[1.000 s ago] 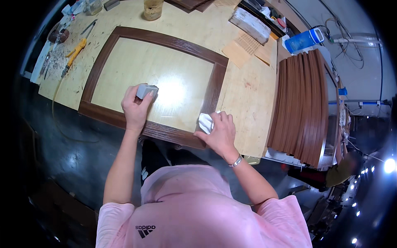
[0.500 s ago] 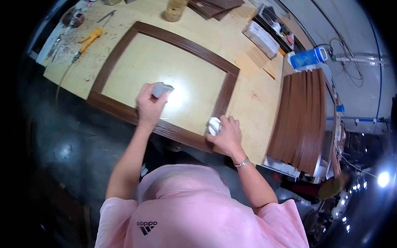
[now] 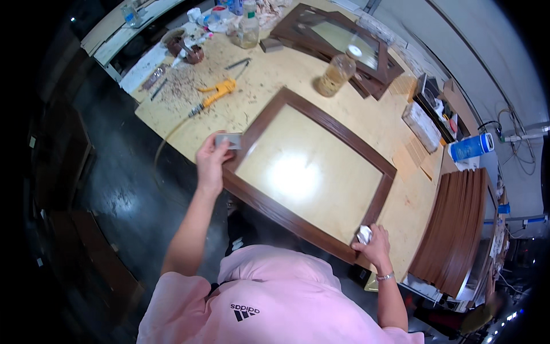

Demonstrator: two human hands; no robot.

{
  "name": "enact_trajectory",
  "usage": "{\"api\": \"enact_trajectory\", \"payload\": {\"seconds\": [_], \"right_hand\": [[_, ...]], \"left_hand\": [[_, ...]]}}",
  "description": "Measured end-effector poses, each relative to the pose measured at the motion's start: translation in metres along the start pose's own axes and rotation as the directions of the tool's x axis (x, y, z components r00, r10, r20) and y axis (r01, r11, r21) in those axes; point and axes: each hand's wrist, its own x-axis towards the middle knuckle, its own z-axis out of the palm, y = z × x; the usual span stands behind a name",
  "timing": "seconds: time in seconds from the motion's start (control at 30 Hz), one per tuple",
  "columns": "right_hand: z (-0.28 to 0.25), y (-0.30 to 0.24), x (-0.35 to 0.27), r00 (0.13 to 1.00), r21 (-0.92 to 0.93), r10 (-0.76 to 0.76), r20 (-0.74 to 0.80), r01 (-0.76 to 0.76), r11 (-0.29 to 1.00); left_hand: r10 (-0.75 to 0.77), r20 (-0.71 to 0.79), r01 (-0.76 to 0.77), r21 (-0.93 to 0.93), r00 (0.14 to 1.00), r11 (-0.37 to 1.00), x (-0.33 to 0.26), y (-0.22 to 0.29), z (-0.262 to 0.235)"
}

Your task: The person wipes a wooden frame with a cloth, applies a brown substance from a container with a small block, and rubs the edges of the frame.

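A dark brown rectangular frame (image 3: 321, 118) lies on the pale worktable. A bright light reflection shows inside it; whether a glass pane fills it I cannot tell. My left hand (image 3: 211, 163) is closed around a small flat grey block (image 3: 229, 141), at the frame's left corner. At the opposite end of the near rail, my right hand (image 3: 375, 247) grips a crumpled white wad (image 3: 364, 234), cloth or paper. Its fingers rest at the frame's right near corner.
An air blow gun (image 3: 220, 90), yellow with a hose, lies left of the frame. Beyond stand a bottle of brownish liquid (image 3: 337, 75) and stacked brown frames (image 3: 292, 28). Brown strips (image 3: 452, 229) and a blue jug (image 3: 471, 147) are at the right. The table's left edge (image 3: 166, 133) drops to dark floor.
My left hand has gone from above the frame's middle to its left corner, still holding the grey block. My right hand stays at the right near corner. The view has swung left.
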Motion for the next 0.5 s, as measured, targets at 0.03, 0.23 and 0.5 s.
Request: {"api": "enact_trajectory", "payload": {"seconds": [0.03, 0.23, 0.5], "right_hand": [[0.002, 0.002, 0.001, 1.000, 0.007, -0.003, -0.016, 0.003, 1.000], [0.000, 0.007, 0.013, 0.997, -0.074, -0.022, 0.074, 0.027, 0.997], [-0.007, -0.006, 0.017, 0.976, -0.337, 0.129, 0.176, -0.063, 0.939]], "left_hand": [[-0.019, -0.050, 0.021, 0.034, 0.999, 0.999, 0.024, 0.008, -0.022], [0.182, -0.139, -0.145, 0.240, 0.973, 0.960, 0.184, 0.020, -0.138], [0.480, 0.050, -0.308, 0.824, 0.876, 0.475, 0.264, 0.049, -0.151]]}}
